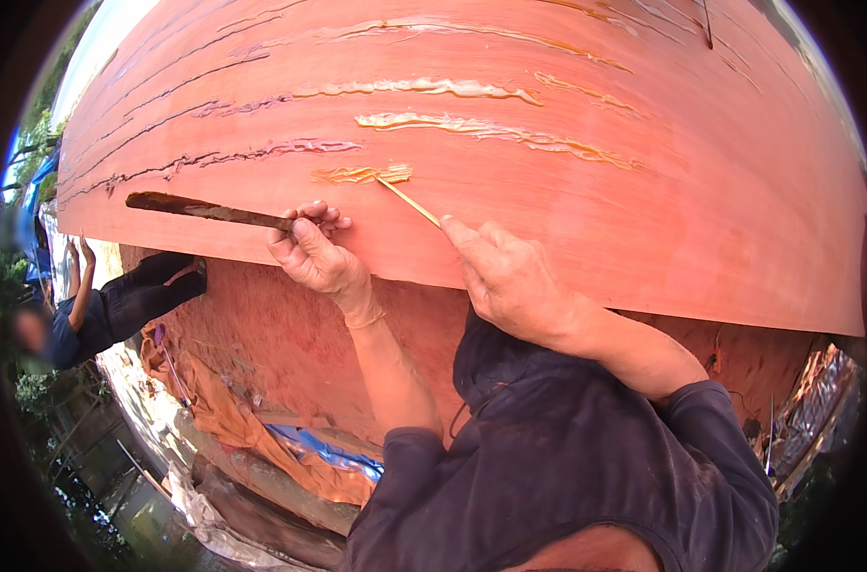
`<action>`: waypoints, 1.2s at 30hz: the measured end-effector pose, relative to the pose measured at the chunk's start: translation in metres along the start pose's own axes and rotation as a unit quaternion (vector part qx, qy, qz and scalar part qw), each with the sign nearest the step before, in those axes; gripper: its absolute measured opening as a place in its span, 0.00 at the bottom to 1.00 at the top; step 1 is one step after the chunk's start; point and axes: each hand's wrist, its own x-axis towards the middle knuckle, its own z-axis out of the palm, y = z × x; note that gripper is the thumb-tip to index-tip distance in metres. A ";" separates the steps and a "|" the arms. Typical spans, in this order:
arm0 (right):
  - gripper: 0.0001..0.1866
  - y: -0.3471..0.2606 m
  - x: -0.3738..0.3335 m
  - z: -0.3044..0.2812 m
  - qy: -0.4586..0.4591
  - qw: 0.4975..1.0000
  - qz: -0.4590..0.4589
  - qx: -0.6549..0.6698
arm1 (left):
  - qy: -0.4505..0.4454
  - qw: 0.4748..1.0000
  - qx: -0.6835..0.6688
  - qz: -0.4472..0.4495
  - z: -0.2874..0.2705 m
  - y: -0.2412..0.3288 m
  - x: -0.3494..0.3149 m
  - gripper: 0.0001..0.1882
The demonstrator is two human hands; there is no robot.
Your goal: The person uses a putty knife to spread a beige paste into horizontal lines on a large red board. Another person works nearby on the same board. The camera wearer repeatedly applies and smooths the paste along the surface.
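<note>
- At nine o'clock in the view, another person [138, 296] lies beyond the panel's edge, both arms up toward it.
- The dark flat strip [205, 209] points toward ten o'clock from the left hand [319, 253]; thumb and fingers are clamped on its near end, the outer fingers loosely curled.
- The orange paste patch [357, 175] sits on the reddish panel [720, 219], at ten o'clock from the right hand [519, 276]; pale paste ridges [419, 87] run at its one o'clock.
- The thin stick [412, 202] touches the patch, right fingers clamped on its other end.
- Step in hand, apparently: working paste along a line with the stick. The next move would call for light, steady pressure, keeping the strip clear of wet paste.
</note>
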 end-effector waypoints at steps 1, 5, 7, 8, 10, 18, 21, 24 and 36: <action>0.26 0.001 -0.002 0.002 0.005 1.000 0.007 0.003 | -0.004 1.000 -0.002 -0.003 -0.001 0.000 0.000 0.08; 0.25 0.003 -0.010 0.006 0.051 0.998 0.026 0.031 | -0.020 1.000 -0.009 -0.012 -0.002 0.000 0.002 0.08; 0.23 0.005 -0.015 0.006 0.067 0.992 0.062 0.083 | -0.023 1.000 -0.006 -0.015 -0.002 0.000 0.001 0.08; 0.21 0.005 -0.018 0.005 0.068 0.985 0.097 0.125 | -0.023 1.000 -0.001 -0.017 -0.002 0.000 0.001 0.08; 0.21 0.007 -0.022 0.000 0.052 0.962 0.168 0.210 | -0.025 1.000 0.001 -0.019 -0.002 0.000 0.000 0.08; 0.21 0.012 -0.027 -0.048 0.020 0.819 0.371 0.437 | -0.054 0.998 0.002 -0.028 -0.002 0.003 0.001 0.08; 0.20 0.004 -0.031 -0.049 0.055 0.886 0.307 0.343 | -0.044 0.998 0.004 -0.036 -0.002 0.004 0.000 0.08; 0.18 -0.010 -0.033 -0.033 0.065 0.943 0.221 0.239 | -0.038 0.999 -0.007 -0.029 -0.001 0.003 -0.001 0.08; 0.21 -0.007 -0.029 -0.008 0.084 0.992 0.088 0.015 | -0.032 0.999 -0.011 -0.038 -0.002 0.003 0.000 0.08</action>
